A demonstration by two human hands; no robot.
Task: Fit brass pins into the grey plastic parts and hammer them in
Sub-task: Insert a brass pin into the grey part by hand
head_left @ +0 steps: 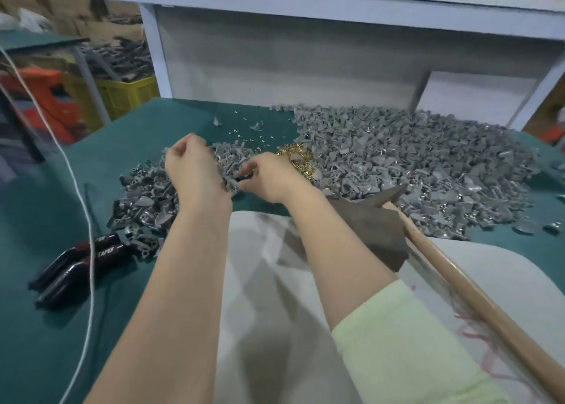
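My left hand [191, 171] is raised over the near left heap of grey plastic parts [146, 198], its fingers curled into a loose fist; I cannot tell whether they enclose anything. My right hand [269, 179] is just beside it, to the right, with thumb and fingertips pinched on a small dark-and-grey piece [241, 179] at the edge of that heap. Motion blur prevents identifying the piece exactly.

The brass pins [298, 159] lie in a small gold pile directly behind my right hand, between the left heap and the large heap of grey parts [412, 165] that covers the right half of the bench [101, 146]. A few loose pins [244, 133] are scattered on the green surface farther back, near two stray grey parts.

The hammer [379, 220] rests to the right of my right forearm, its dark metal head near the bench edge and its wooden handle [477, 299] running toward the lower right across my lap. Neither hand touches it.

At the left, two black cases [76, 266] lie on the bench, touching the left heap, and a white cord [84, 220] crosses over them. A pale yellow sleeve [397, 342] covers my right upper forearm.
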